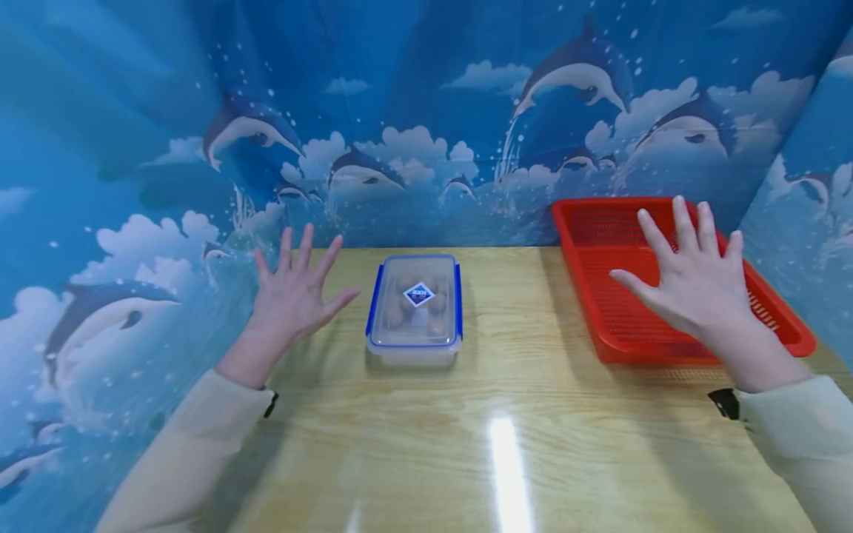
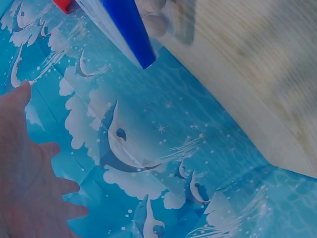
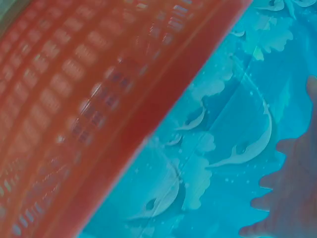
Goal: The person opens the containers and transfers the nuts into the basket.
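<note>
My left hand (image 1: 291, 296) is spread wide with nothing in it, just left of a clear food container (image 1: 416, 326) with blue side clips. Through the lid, which bears a blue and white diamond label, several brownish round things show; their kind is hard to make out. On the other side, my right hand (image 1: 700, 289) has its fingers fanned out, in front of a red plastic basket (image 1: 586, 296) in the head view. In the left wrist view a blue clip (image 2: 126, 29) of the container shows near the top. The right wrist view has the basket's slotted side (image 3: 74, 109) close up.
Both things stand on a light wooden table (image 1: 426, 437), the container near its back edge and the basket at the back right. A blue curtain (image 1: 413, 89) printed with dolphins and clouds hangs behind and along both sides.
</note>
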The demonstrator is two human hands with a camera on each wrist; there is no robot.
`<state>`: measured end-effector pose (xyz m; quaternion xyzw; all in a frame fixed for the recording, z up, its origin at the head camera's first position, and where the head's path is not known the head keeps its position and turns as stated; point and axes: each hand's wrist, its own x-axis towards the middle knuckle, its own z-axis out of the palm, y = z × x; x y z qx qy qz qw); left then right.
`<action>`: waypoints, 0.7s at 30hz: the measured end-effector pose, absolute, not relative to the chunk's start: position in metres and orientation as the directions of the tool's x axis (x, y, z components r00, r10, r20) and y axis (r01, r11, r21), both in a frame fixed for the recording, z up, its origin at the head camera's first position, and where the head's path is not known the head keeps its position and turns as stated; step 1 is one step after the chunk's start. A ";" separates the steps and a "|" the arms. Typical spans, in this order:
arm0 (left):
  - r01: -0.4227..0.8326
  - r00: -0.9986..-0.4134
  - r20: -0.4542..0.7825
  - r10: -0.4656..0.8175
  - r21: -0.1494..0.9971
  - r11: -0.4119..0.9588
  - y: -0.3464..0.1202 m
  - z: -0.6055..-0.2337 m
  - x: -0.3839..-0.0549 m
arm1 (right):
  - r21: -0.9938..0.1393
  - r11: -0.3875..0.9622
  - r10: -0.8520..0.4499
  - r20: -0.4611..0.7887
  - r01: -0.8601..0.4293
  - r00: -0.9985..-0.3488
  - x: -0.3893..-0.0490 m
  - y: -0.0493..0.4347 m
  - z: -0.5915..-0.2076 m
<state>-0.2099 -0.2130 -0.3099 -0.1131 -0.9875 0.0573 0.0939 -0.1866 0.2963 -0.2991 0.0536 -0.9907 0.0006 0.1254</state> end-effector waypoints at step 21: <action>0.246 -0.958 0.154 0.240 0.018 0.969 -0.217 -0.347 -0.219 | -0.090 0.949 -0.273 0.239 -0.301 -0.932 -0.211 0.193 -0.334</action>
